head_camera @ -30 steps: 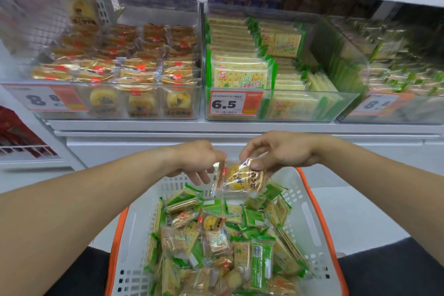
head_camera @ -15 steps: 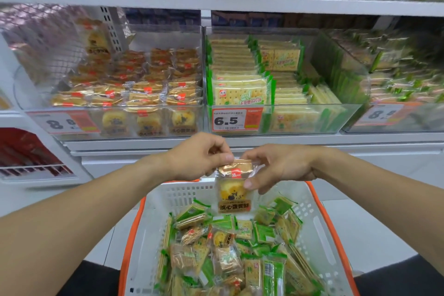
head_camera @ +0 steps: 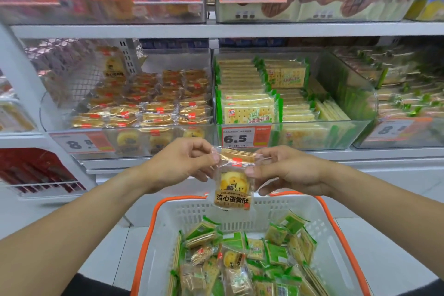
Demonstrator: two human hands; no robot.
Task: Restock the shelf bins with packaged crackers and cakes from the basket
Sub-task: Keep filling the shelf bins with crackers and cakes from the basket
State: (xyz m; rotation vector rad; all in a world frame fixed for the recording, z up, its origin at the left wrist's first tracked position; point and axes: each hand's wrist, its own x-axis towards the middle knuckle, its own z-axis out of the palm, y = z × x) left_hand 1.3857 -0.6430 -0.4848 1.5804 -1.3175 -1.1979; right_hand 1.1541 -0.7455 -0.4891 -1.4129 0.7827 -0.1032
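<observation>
Head view showed the egg-yolk cake packet (head_camera: 232,184) hanging upright above the basket (head_camera: 336,228), below the cake bin (head_camera: 134,149). I judged it light, its clear film slippery and crinkly, the pastry inside crumbly, so the sealed top edge was the safest hold. It was transparent, with a yellow round cake, a red tab and dark lettering. My left hand (head_camera: 179,166) and right hand (head_camera: 288,170) each pinched a top corner, fingers clamped on film. Green cracker packs (head_camera: 276,253) filled the basket beneath.
</observation>
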